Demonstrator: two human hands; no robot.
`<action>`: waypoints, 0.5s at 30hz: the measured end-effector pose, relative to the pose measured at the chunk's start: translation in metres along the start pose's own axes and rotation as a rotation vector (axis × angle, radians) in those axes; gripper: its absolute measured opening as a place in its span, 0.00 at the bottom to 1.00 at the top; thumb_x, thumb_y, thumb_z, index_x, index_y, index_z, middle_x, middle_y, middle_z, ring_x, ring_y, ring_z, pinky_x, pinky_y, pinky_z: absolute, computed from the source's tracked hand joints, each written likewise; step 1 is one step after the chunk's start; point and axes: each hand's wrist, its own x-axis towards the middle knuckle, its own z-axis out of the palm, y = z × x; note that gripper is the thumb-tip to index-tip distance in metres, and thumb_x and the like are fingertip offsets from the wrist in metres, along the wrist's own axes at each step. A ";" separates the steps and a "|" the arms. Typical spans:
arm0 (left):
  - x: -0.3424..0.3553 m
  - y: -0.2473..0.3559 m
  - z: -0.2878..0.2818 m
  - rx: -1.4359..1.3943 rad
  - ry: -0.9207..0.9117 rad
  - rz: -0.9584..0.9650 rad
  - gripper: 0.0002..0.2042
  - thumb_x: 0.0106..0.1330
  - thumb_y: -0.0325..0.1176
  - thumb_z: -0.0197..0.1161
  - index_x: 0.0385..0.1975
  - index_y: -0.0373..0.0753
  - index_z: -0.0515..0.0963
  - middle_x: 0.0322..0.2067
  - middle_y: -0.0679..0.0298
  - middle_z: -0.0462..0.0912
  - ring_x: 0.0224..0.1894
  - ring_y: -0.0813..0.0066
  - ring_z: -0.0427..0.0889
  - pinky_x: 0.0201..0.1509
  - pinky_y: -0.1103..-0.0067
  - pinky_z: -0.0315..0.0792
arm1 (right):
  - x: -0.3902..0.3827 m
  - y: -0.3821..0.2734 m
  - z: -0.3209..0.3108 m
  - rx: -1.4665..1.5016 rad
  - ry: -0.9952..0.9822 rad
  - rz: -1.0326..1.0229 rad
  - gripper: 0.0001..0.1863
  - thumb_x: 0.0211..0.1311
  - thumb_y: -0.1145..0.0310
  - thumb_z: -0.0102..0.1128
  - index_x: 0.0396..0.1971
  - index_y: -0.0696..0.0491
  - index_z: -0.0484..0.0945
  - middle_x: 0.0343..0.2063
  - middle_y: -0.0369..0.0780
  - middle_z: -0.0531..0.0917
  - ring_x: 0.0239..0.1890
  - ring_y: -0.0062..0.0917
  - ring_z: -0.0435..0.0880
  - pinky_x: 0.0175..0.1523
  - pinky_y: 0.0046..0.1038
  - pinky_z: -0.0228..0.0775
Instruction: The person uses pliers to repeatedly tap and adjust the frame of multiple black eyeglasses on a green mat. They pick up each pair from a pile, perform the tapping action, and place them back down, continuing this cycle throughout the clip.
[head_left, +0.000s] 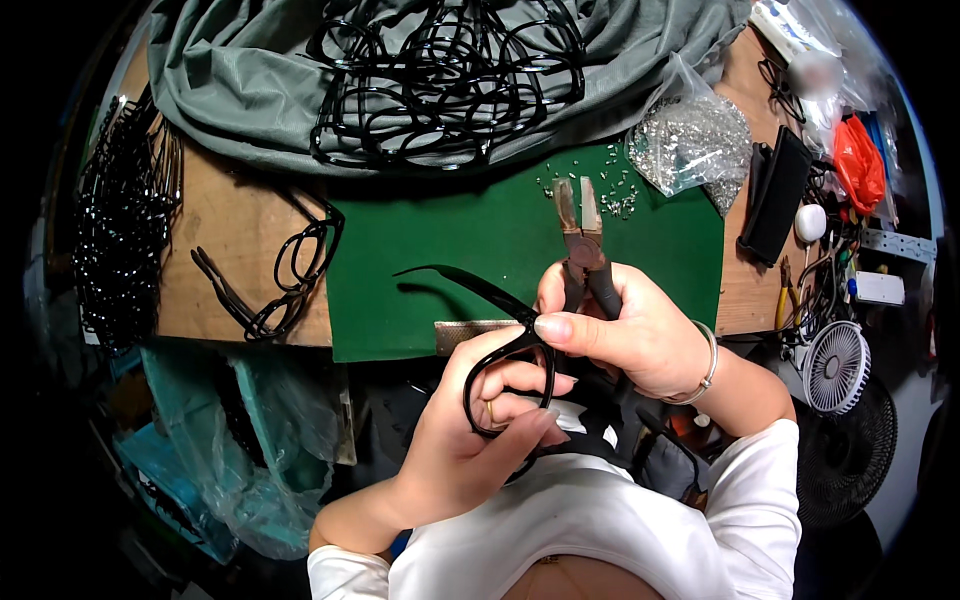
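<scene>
My left hand (475, 425) is closed around a black glasses frame (468, 385), its fingers passing through a lens opening. One temple arm (470, 284) of the frame sticks out to the far left over the green mat. My right hand (640, 330) grips a pair of pliers (582, 250) by the dark handles, with the jaws pointing away from me and apart. The right thumb presses on the frame near the temple's hinge corner. The far part of the frame is hidden behind my left fingers.
A heap of black glasses frames (450, 85) lies on grey cloth (235, 90). Bundled black temples (125, 230) and finished-looking glasses (290, 270) lie left. A bag of small metal parts (690, 140) sits on the green mat (430, 215), with loose bits beside it. A small fan (836, 367) stands right.
</scene>
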 end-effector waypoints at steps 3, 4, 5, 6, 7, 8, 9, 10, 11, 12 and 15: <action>0.000 -0.002 0.001 0.050 0.044 0.018 0.27 0.54 0.13 0.49 0.54 0.35 0.50 0.40 0.51 0.71 0.33 0.72 0.78 0.36 0.80 0.75 | 0.000 0.004 0.001 0.003 0.009 -0.052 0.08 0.57 0.67 0.53 0.26 0.56 0.68 0.19 0.32 0.72 0.20 0.11 0.71 0.24 0.13 0.61; 0.000 -0.003 0.002 0.054 0.053 0.025 0.27 0.54 0.13 0.49 0.54 0.35 0.50 0.40 0.50 0.71 0.33 0.72 0.78 0.36 0.80 0.75 | 0.001 0.006 0.001 -0.001 0.013 -0.068 0.08 0.57 0.68 0.53 0.26 0.56 0.68 0.19 0.32 0.72 0.20 0.11 0.71 0.25 0.13 0.62; 0.000 -0.004 0.002 0.058 0.059 0.032 0.27 0.54 0.14 0.49 0.54 0.34 0.50 0.40 0.50 0.71 0.33 0.72 0.78 0.36 0.80 0.75 | 0.001 0.008 0.001 -0.005 0.018 -0.085 0.08 0.57 0.68 0.53 0.26 0.56 0.68 0.19 0.32 0.72 0.20 0.11 0.70 0.25 0.13 0.62; 0.000 -0.005 0.003 0.061 0.066 0.039 0.27 0.54 0.14 0.49 0.54 0.34 0.50 0.40 0.50 0.71 0.32 0.72 0.78 0.36 0.80 0.75 | 0.001 0.009 0.002 0.005 0.043 -0.088 0.08 0.57 0.69 0.53 0.27 0.56 0.67 0.20 0.32 0.72 0.20 0.11 0.70 0.25 0.13 0.63; 0.000 -0.005 0.003 0.062 0.062 0.026 0.27 0.55 0.14 0.48 0.54 0.34 0.49 0.41 0.51 0.71 0.33 0.74 0.78 0.37 0.81 0.74 | 0.000 0.010 0.003 0.014 0.067 -0.091 0.07 0.57 0.69 0.53 0.27 0.56 0.67 0.20 0.32 0.72 0.20 0.11 0.70 0.25 0.13 0.63; 0.000 -0.005 0.004 0.063 0.058 0.015 0.27 0.56 0.14 0.48 0.55 0.34 0.48 0.41 0.51 0.70 0.33 0.76 0.77 0.38 0.83 0.72 | 0.000 0.011 0.004 0.023 0.091 -0.095 0.07 0.57 0.69 0.53 0.27 0.56 0.67 0.20 0.32 0.72 0.20 0.11 0.71 0.25 0.13 0.63; 0.000 -0.004 0.004 0.065 0.054 0.003 0.26 0.56 0.15 0.48 0.55 0.34 0.48 0.42 0.52 0.70 0.33 0.77 0.77 0.39 0.84 0.71 | -0.001 0.013 0.006 0.019 0.109 -0.124 0.07 0.57 0.69 0.53 0.28 0.56 0.67 0.20 0.32 0.72 0.20 0.11 0.71 0.25 0.13 0.63; 0.000 -0.003 0.005 0.041 0.058 -0.008 0.27 0.56 0.15 0.48 0.55 0.34 0.48 0.42 0.52 0.70 0.33 0.77 0.77 0.39 0.84 0.71 | -0.002 0.016 0.007 0.015 0.127 -0.153 0.07 0.57 0.69 0.53 0.28 0.56 0.67 0.20 0.32 0.72 0.20 0.11 0.71 0.25 0.13 0.64; 0.000 -0.003 0.005 0.015 0.063 -0.018 0.27 0.56 0.15 0.48 0.55 0.35 0.48 0.42 0.52 0.70 0.33 0.77 0.77 0.38 0.83 0.71 | -0.002 0.017 0.008 0.009 0.144 -0.181 0.07 0.57 0.69 0.53 0.28 0.56 0.67 0.20 0.32 0.72 0.20 0.11 0.71 0.25 0.13 0.64; -0.001 -0.003 0.005 -0.010 0.068 -0.028 0.27 0.56 0.15 0.48 0.55 0.35 0.48 0.42 0.52 0.70 0.33 0.76 0.77 0.38 0.83 0.71 | -0.002 0.016 0.008 0.027 0.144 -0.149 0.07 0.56 0.70 0.54 0.28 0.56 0.67 0.21 0.31 0.72 0.21 0.11 0.69 0.27 0.13 0.62; -0.002 0.003 0.003 -0.058 0.081 -0.095 0.27 0.56 0.14 0.47 0.55 0.36 0.48 0.42 0.52 0.70 0.33 0.75 0.77 0.38 0.83 0.72 | -0.003 0.009 0.009 0.088 0.117 -0.047 0.07 0.54 0.70 0.56 0.28 0.55 0.68 0.23 0.29 0.70 0.25 0.10 0.66 0.30 0.14 0.59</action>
